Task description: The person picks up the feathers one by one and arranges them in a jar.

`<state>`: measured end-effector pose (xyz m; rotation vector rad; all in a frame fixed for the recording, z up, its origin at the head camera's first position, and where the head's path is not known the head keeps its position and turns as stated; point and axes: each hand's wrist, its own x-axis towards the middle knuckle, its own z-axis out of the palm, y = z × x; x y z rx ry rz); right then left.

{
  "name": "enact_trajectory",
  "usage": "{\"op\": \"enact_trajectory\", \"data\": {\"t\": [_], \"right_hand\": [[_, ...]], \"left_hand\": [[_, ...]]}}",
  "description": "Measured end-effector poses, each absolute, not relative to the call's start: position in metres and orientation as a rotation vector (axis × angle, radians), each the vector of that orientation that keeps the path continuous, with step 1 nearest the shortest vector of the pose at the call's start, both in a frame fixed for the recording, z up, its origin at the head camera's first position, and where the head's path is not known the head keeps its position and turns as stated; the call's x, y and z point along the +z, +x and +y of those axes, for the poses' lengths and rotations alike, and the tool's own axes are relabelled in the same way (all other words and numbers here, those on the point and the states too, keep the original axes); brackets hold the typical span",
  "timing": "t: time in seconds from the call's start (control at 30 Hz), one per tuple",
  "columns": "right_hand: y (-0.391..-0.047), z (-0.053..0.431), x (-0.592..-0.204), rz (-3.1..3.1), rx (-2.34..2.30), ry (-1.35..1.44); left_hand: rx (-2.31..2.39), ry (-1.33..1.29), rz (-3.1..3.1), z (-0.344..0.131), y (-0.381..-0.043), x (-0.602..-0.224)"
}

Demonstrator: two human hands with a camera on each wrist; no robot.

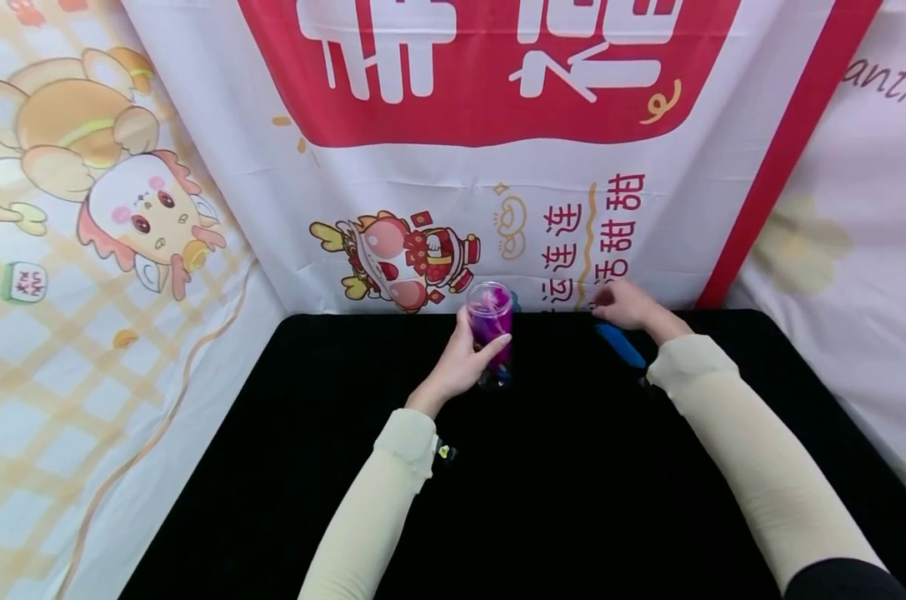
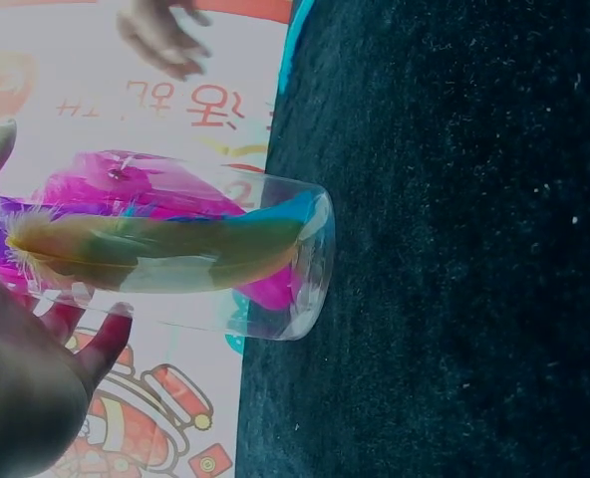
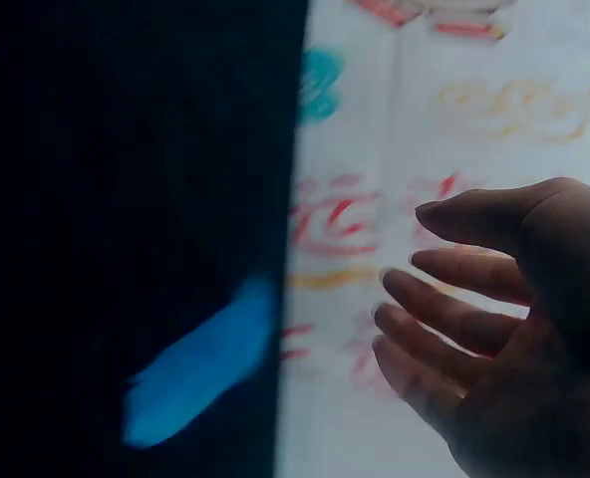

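Note:
My left hand (image 1: 456,364) grips a clear plastic cup (image 1: 491,311) near the back edge of the table, thumb on one side and fingers around the other. Feathers fill the cup; in the left wrist view a yellow feather (image 2: 165,254) lies against its wall, with pink feathers (image 2: 126,184) and some purple and blue behind. Over to the right, my right hand (image 1: 633,307) hovers above a blue feather (image 1: 620,344) on the table. The right wrist view shows that hand's fingers (image 3: 454,314) spread and loosely bent, holding nothing, with the blue feather (image 3: 200,368) lying apart from them.
A black cloth-covered table (image 1: 558,492) stretches beneath both arms. Right behind its back edge hangs a white and red printed banner (image 1: 437,158). Patterned cloth (image 1: 220,325) hangs along the left side, and another pale printed cloth (image 1: 865,275) along the right.

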<state>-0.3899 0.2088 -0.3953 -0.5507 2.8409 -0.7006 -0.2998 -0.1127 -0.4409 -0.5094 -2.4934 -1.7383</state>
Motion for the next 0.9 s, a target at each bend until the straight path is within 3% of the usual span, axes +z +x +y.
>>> {"op": "enact_trajectory", "data": {"t": [0.27,0.9], "right_hand": [[-0.401,0.239,-0.441,2.727,-0.614,-0.313],[-0.417,0.229,-0.456,2.762,-0.79,-0.331]], "left_hand": [[-1.713,-0.5,-2.525,-0.112,-0.298,-0.442],[-1.694,-0.486,-2.537,-0.113,-0.293,-0.434]]}}
